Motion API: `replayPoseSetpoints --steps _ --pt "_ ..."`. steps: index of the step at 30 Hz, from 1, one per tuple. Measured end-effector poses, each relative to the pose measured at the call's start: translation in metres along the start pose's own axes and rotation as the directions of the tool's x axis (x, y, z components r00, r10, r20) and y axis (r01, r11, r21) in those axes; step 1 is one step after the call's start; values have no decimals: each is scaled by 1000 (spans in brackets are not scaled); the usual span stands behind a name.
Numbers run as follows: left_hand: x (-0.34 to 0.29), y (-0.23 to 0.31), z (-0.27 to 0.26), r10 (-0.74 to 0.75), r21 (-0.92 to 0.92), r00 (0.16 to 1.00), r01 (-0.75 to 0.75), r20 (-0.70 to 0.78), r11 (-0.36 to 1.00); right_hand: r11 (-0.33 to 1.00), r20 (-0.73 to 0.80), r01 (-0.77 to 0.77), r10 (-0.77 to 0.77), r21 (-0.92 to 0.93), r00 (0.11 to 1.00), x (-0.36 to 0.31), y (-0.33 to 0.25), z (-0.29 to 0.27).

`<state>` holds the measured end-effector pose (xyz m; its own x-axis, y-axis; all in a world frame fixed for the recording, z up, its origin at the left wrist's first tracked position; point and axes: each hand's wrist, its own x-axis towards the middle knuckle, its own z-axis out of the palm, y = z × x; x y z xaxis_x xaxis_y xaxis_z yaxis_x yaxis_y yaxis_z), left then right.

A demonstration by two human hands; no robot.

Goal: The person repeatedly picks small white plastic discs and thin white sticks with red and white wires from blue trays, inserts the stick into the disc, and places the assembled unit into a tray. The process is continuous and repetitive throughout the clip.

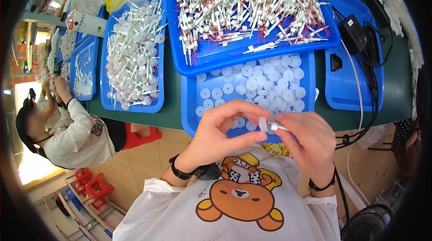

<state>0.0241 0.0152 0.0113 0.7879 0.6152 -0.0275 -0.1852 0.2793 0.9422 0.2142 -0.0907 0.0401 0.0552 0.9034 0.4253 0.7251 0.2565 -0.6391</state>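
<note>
Between the thumb and forefinger of my left hand is a translucent white disc, held on edge. My right hand pinches a thin white stick-like part, its tip at the disc's centre; whether it sits inside the hole cannot be made out. Both hands are over the near edge of a blue tray of loose translucent discs, several with a centre hole. Overlapping that tray's far side, another blue tray is heaped with white stick parts with thin red wires.
Left of these, a blue tray holds sticks joined to discs. At right lie a blue tray, a black power adapter and cables. A co-worker sits at far left; a black fan stands at lower right.
</note>
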Motion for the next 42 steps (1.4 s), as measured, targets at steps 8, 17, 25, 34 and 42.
replayPoseSetpoints --steps 8,17,25,34,42 --pt "1 7 -5 30 328 999 -40 36 944 981 134 130 -111 -141 985 -2 1 -2" --pt "-2 -2 5 243 537 970 -210 10 817 985 168 76 -50 -155 984 -8 -4 0" --pt "-11 -8 8 186 446 982 -162 -10 880 999 118 9 -14 43 993 -15 -4 6" --pt "-14 -1 -5 15 347 997 -41 77 937 987 195 79 -105 137 975 -8 0 -3" --pt "-13 -3 -5 175 403 981 -193 82 894 994 162 38 -54 101 985 -19 -5 8"
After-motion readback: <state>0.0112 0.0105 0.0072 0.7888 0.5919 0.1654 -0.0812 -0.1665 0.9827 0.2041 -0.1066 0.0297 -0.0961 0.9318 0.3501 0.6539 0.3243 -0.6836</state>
